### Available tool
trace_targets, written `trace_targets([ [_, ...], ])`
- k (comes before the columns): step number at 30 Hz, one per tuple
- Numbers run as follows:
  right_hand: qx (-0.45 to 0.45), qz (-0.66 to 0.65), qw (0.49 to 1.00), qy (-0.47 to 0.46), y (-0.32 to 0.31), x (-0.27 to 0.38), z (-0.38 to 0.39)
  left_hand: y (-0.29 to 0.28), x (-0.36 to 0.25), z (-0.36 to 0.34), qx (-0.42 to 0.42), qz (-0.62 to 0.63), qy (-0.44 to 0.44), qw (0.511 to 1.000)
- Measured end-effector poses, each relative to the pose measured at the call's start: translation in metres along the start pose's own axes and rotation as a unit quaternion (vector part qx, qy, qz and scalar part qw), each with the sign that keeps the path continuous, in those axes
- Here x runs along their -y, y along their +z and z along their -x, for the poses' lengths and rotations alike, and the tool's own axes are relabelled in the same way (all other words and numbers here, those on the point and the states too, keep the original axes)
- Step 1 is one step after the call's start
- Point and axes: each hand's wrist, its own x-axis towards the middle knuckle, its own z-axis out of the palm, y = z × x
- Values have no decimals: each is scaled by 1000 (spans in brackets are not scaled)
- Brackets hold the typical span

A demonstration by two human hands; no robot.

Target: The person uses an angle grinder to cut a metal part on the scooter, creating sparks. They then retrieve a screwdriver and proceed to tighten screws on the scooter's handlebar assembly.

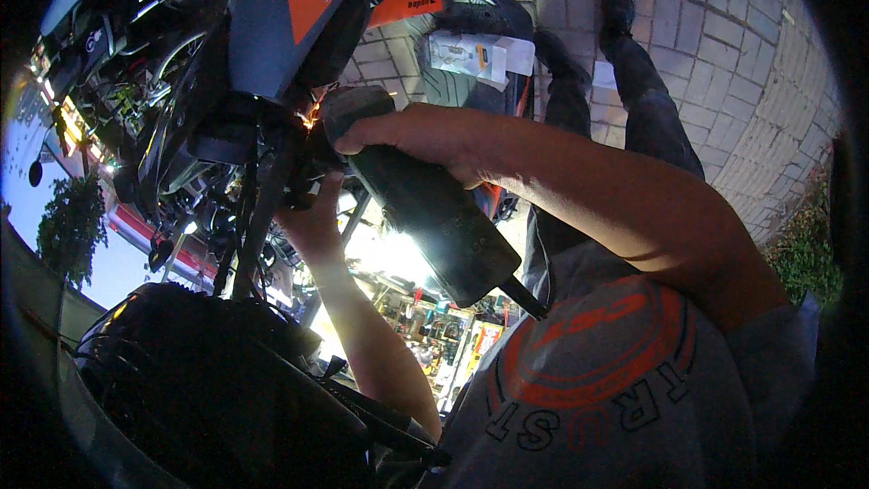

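My right hand (pixel 403 138) is wrapped around the front of a dark angle grinder (pixel 439 222), whose cord leaves its rear end near my shirt. Orange sparks (pixel 312 111) fly at the grinder's head, against the dark underside of a motorcycle (pixel 272 45) with grey and orange panels. Just below the grinder's head, my left hand (pixel 312 222) is closed with its thumb up, beside the motorcycle's dark parts. What its fingers grip is in shadow and I cannot make it out.
A small white and yellow box (pixel 471 56) rests by the motorcycle's orange fender (pixel 407 5). My legs (pixel 647 91) stand on the paving bricks (pixel 688 0). Other motorcycles (pixel 181 0) crowd the left. A bright lamp (pixel 394 254) glares behind the grinder, near shelves of goods (pixel 421 330).
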Motion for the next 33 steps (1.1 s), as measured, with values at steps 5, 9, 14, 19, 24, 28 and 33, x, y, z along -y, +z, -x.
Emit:
trace_targets([
  [5,7,-8,1000,0,0,-1,-1,-1,-3,0,8,-2,-3,1000],
  [9,19,-21,1000,-3,0,-2,-3,-1,-3,1,3,0,-9,1000],
  [14,8,-11,1000,12,1,1,-1,-2,-5,0,20,-36,-16,999],
  [19,12,1,1000,-25,7,8,10,-3,0,-1,24,-29,21,999],
  [24,53,15,996,-75,5,7,11,-2,-11,3,13,-38,4,999],
  [28,62,-16,998,-28,1,7,5,-1,-11,2,25,-12,22,999],
  [33,73,-9,996,-41,0,5,1,-2,-15,1,53,-13,-7,998],
])
